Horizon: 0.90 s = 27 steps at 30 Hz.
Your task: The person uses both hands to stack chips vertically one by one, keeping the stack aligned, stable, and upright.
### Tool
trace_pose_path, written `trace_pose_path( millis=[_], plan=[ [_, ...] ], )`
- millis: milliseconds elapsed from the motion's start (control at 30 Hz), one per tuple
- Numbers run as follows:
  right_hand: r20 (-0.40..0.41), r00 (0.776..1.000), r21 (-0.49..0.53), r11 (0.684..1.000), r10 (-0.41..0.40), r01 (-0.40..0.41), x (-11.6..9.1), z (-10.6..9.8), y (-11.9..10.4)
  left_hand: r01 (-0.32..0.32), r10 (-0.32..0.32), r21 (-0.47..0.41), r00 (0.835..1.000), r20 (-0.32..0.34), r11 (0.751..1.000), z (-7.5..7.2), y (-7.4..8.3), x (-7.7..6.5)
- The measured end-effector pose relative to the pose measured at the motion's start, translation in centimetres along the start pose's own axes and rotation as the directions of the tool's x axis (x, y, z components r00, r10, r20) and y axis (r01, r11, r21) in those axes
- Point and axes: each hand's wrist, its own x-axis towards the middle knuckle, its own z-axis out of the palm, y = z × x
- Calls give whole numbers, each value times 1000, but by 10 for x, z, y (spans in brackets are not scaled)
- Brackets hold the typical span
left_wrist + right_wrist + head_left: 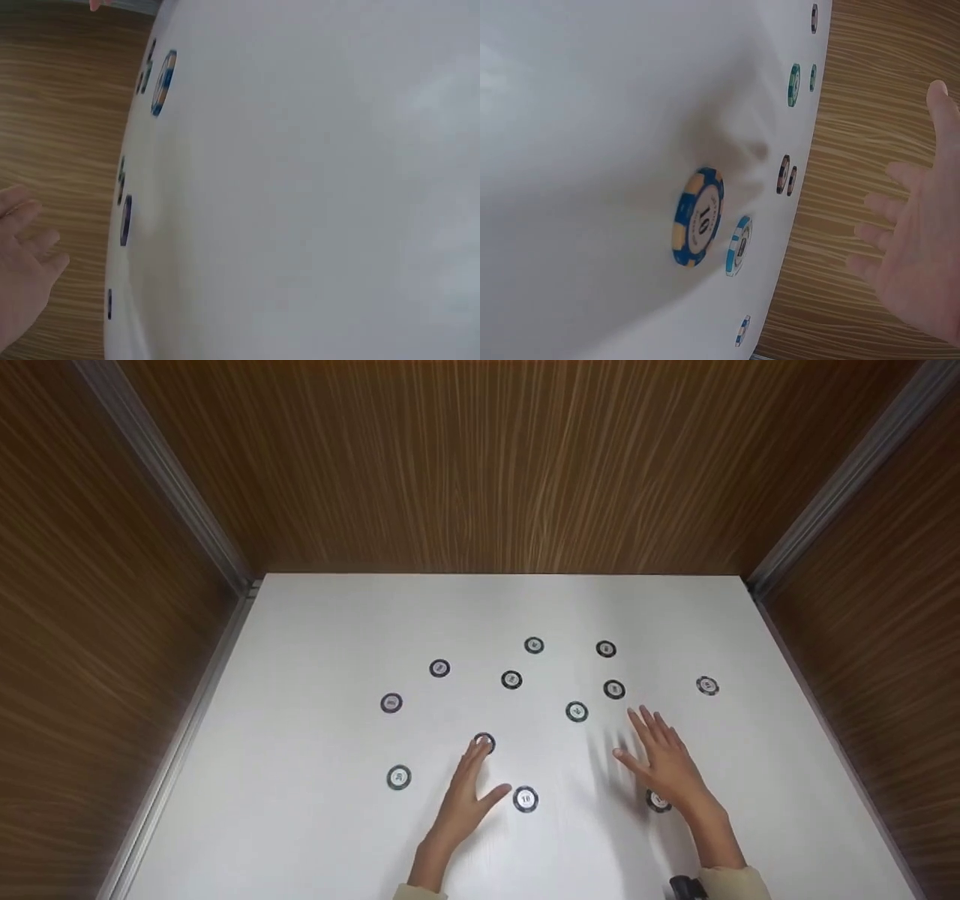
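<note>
Flat poker chips lie scattered on the white tabletop. My left hand [459,808] is held with straight fingers, its fingertips overlapping one chip [487,740] in the head view. Close by its thumb lies a chip marked 10 [526,799]. On the right, my other hand [670,767] has its fingers and thumb spread, and it partly covers a chip [658,802]. The right wrist view shows a blue-and-tan chip marked 10 [698,217], with that hand [922,247] raised above the surface. Neither hand holds anything.
More chips spread toward the back, among them a green-edged one [577,711] and a far-right one [707,685]. Another chip [399,777] sits left of my left hand. Wood-grain panels [480,465] wall the table [315,622] at the back and both sides.
</note>
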Motion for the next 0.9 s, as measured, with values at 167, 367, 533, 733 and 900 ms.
trace_pose_path(
  millis=[167,367,533,733,900],
  plan=[
    [10,999,31,999,32,-32,-7,5,1,-16,17,-26,998,65,1000,17,-3,1],
    [26,997,46,997,67,-68,-13,7,3,-61,52,54,986,158,997,29,-8,1],
    [26,996,43,995,89,-90,-17,6,6,-131,98,152,973,209,980,34,-8,3],
    [54,993,23,994,103,-104,-23,5,10,-74,31,168,969,246,983,37,-8,4],
    [100,985,19,990,139,-142,-25,4,13,-46,1,178,969,246,983,40,-9,4]
  ],
)
